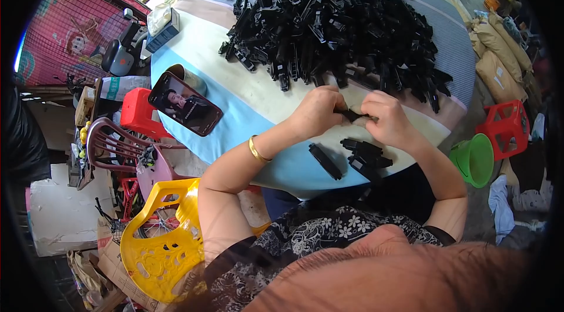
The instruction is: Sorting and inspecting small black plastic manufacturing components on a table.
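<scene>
Black plastic part [352, 116] sits between the two hands, just off the near side of a big heap of similar black pieces [329, 24] on the cloth-covered table [264, 97]. The left hand [319, 111] and the right hand [385, 118] each have the grip closed, fingers pinching the part from opposite sides; the fingers hide most of it, so I cannot tell exactly how its ends lie in them. Nearer the person, a single long piece [325, 161] lies on the left and a small cluster [365, 156] on the right, both close to the table's near edge.

The part is small and mostly covered, so it could slip or twist if one hand pushes harder than the other. A careless forearm or sleeve could sweep the near pieces over the edge. Loose pieces along the heap's near side might slide down among the fingers if a knuckle catches them. On the left, the phone [185, 103] leans back near a cup [195, 80]; a bump from the left elbow could tip it.
</scene>
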`<state>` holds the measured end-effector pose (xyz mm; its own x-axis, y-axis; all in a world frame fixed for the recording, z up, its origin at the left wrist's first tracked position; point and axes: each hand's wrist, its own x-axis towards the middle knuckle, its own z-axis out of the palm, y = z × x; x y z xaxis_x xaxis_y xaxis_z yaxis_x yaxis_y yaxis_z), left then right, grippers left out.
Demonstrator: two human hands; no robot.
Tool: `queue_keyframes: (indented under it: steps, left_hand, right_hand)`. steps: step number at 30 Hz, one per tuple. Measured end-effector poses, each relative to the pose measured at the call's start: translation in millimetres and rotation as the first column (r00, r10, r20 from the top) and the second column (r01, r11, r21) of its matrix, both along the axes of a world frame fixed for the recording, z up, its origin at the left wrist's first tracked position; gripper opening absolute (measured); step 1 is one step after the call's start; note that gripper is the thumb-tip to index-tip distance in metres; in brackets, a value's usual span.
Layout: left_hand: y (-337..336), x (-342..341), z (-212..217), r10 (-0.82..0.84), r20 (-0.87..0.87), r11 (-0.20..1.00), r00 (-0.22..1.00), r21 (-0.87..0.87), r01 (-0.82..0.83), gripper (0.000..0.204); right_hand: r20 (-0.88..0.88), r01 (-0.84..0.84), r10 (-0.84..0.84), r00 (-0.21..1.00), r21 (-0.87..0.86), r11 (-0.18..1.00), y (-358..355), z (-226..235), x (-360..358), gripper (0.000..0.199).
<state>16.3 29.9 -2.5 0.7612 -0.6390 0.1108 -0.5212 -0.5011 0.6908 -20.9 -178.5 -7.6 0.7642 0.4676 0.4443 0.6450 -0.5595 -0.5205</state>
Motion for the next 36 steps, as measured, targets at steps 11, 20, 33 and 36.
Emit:
queue_keyframes:
  steps: [11,20,33,36]
  left_hand:
    - [9.4,8.0,14.0,-0.264,-0.075,0.964,0.962,0.005,0.265,0.028]
    - [0.9,-3.0,-0.3,-0.014,0.071,0.995,0.997,-0.094,0.021,0.04]
    - [7.0,-13.9,10.5,-0.043,0.049,0.992,0.998,0.122,0.037,0.019]
    - [5.5,-13.5,7.3,-0.005,0.089,0.994,0.996,0.107,-0.005,0.019]
  right_hand:
    - [0.379,0.347,-0.224,0.898,-0.295,0.89,-0.4,10.6,25.0,0.027]
    - [-0.031,-0.083,0.078,0.996,-0.258,0.962,-4.8,15.8,5.6,0.013]
    - [0.142,0.174,-0.135,0.981,-0.315,0.933,48.4,3.0,85.6,0.019]
    - [-0.091,0.192,-0.22,0.971,-0.242,0.951,41.1,19.7,76.4,0.027]
